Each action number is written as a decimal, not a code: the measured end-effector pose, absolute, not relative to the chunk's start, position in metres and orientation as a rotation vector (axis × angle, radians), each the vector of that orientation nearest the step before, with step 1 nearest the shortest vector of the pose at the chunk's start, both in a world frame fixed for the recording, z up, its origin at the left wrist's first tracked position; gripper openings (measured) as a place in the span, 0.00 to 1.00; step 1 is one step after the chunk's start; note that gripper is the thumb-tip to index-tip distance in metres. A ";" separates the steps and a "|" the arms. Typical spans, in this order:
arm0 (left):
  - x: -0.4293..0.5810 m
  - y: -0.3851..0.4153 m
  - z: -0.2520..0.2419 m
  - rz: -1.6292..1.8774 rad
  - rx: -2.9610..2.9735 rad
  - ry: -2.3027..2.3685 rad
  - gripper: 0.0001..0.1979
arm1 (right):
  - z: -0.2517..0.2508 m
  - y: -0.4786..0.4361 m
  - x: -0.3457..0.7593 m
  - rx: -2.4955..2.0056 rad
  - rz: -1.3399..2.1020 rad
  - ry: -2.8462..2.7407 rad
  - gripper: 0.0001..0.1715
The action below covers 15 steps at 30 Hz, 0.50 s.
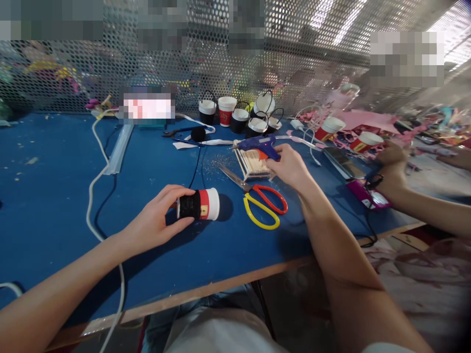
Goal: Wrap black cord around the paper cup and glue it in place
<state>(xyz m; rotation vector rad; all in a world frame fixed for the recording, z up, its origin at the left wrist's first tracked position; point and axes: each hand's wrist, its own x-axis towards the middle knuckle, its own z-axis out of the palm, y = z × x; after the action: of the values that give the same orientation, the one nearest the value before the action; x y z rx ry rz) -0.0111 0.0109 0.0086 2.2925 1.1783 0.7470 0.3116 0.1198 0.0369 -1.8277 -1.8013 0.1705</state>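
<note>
My left hand [156, 220] grips a paper cup [200, 204] lying on its side on the blue table [55, 196]; the cup is partly wrapped in black cord, with red and white showing at its rim end. My right hand [290, 166] is closed on the handle of a blue glue gun [255, 143], whose nozzle points left above a bundle of wooden sticks [252, 164]. A black cord runs from the cup back to a black spool [198, 134].
Scissors [263, 201] with red and yellow handles lie between my hands. Several black-wrapped cups [239, 120] with handles stand at the back by a perforated metal screen. A white cable [96, 186] crosses the table's left side. Another person's hand [392, 169] works at the right among pink scraps.
</note>
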 end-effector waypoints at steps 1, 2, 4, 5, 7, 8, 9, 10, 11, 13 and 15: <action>-0.011 0.011 0.009 0.747 2.290 1.176 0.23 | 0.040 0.118 0.311 -1.797 0.213 -1.769 0.24; -0.011 0.011 0.009 0.747 2.289 1.175 0.23 | 0.043 0.116 0.310 -1.756 0.286 -1.760 0.20; -0.012 0.011 0.008 0.745 2.289 1.180 0.22 | 0.049 0.110 0.307 -1.650 0.508 -1.782 0.12; -0.012 0.012 0.008 0.748 2.290 1.184 0.22 | 0.052 0.107 0.306 -1.592 0.634 -1.790 0.09; -0.012 0.012 0.008 0.759 2.288 1.191 0.23 | 0.058 0.099 0.301 -1.479 0.834 -1.772 0.10; -0.012 0.012 0.008 0.770 2.284 1.190 0.22 | 0.061 0.095 0.299 -1.440 0.878 -1.752 0.13; -0.012 0.012 0.008 0.781 2.281 1.187 0.22 | 0.063 0.091 0.297 -1.419 0.891 -1.738 0.15; -0.012 0.012 0.008 0.793 2.277 1.186 0.22 | 0.065 0.087 0.294 -1.411 0.890 -1.732 0.17; -0.012 0.013 0.008 0.803 2.273 1.183 0.22 | 0.067 0.083 0.291 -1.407 0.885 -1.735 0.18; -0.012 0.013 0.008 0.817 2.272 1.180 0.22 | 0.069 0.075 0.285 -1.380 0.913 -1.761 0.19; -0.011 0.013 0.010 0.818 2.298 1.178 0.22 | 0.070 0.066 0.277 -1.320 1.030 -1.804 0.18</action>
<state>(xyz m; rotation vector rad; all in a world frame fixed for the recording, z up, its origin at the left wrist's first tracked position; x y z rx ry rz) -0.0115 0.0127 0.0096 2.2985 1.1778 0.8177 0.2769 0.0659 0.0701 -1.3199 -1.8037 1.0299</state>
